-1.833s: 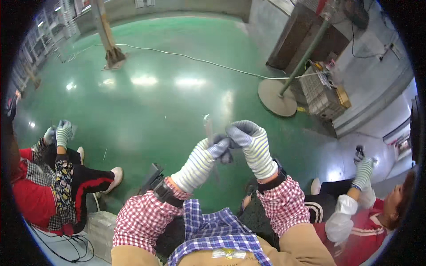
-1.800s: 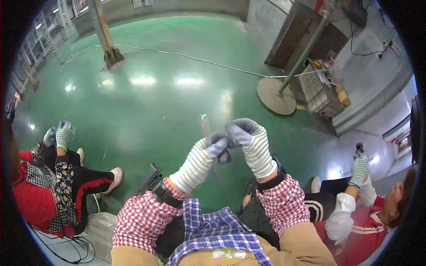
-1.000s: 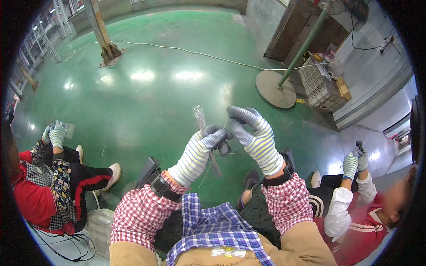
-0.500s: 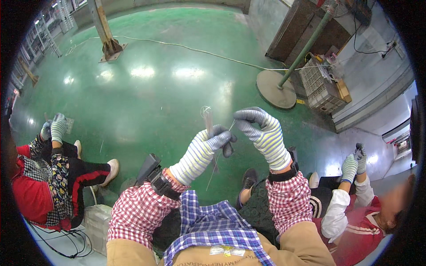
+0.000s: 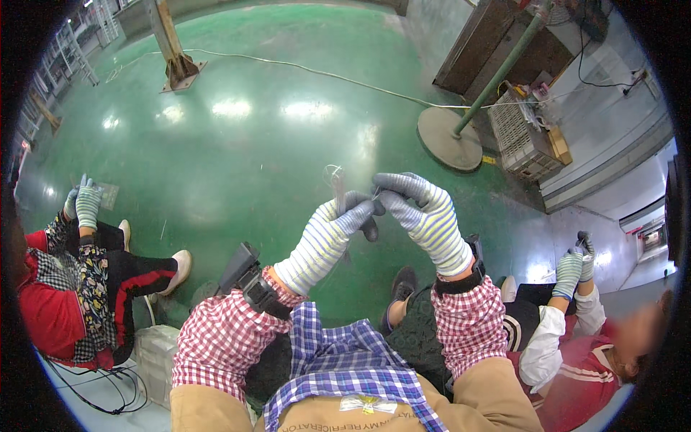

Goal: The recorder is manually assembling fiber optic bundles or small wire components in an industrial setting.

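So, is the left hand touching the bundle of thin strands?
Touching: the head view shows the left hand gripping the bundle, its top sticking out above.

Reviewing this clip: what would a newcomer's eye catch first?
At centre, the striped, gloved left hand grips a bundle of thin pale strands, the right hand close beside. A glossy green floor spreads beyond; the left co-worker and right co-worker flank the view.

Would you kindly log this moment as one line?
left hand: closed on thin-strand bundle | right hand: fingertips beside left hand, grip unclear | below: green floor
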Tool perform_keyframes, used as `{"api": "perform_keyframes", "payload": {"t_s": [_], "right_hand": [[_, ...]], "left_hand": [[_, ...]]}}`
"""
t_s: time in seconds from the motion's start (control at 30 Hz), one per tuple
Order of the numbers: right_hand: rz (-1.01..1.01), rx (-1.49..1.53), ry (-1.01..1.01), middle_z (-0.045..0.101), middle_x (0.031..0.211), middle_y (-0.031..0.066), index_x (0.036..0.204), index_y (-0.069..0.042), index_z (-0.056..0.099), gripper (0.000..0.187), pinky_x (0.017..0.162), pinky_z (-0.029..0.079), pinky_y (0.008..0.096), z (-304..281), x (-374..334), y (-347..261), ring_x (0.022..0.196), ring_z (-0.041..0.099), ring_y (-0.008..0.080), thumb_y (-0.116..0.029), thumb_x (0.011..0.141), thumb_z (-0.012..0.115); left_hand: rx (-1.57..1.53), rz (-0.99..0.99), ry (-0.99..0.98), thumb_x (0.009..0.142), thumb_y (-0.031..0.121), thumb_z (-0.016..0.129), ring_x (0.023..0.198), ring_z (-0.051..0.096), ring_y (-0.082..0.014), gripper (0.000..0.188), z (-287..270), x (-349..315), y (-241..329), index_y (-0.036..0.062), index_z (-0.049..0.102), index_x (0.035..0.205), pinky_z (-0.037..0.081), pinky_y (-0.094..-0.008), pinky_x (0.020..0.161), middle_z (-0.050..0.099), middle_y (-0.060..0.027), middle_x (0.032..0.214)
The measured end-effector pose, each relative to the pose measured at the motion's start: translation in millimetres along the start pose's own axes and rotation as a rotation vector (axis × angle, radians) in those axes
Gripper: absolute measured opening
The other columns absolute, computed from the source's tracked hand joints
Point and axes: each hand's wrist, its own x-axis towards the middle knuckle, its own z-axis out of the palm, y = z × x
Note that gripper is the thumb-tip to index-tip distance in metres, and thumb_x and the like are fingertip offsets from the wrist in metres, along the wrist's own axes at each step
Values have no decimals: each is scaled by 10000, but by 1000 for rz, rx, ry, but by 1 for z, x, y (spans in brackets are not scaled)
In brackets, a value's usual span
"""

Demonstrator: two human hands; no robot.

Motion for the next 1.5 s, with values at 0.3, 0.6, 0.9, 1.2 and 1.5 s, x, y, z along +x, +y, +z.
{"api": "perform_keyframes", "payload": {"t_s": [0.3,0.6,0.9,1.2,1.5], "right_hand": [[87,81,30,637,982,40,1087,-14,629,266,789,471,250,3,-2,-4,866,585,107,-125,846,646],[305,161,-183,666,899,34,1036,-8,652,264,773,464,252,-16,2,-10,822,593,98,-197,852,650],[305,249,-180,670,881,38,968,-18,665,201,766,471,267,-15,5,-5,820,600,106,-125,801,693],[292,255,-194,664,884,43,938,-12,660,197,761,477,274,-13,5,-9,804,604,118,-112,777,711],[222,300,-213,651,861,35,931,-12,636,199,756,479,265,-16,2,1,803,599,114,-89,760,703]], "left_hand": [[-19,-11,-2,907,288,556,738,564,-118,282,-2,0,-3,26,605,1000,438,-261,702,613,-36,803],[-66,-63,-101,878,282,569,719,528,-122,349,1,-3,4,-18,582,1055,420,-267,682,582,-34,819],[-87,-47,-93,877,288,574,703,535,-128,340,0,-3,7,-19,584,1021,428,-272,681,587,-42,814],[61,-73,-99,879,301,571,728,543,-123,334,-3,-4,4,-5,591,1010,433,-266,688,598,-44,829],[-6,-79,-72,872,311,577,693,545,-111,332,4,-6,8,8,591,1005,431,-256,630,591,-42,802]]}}
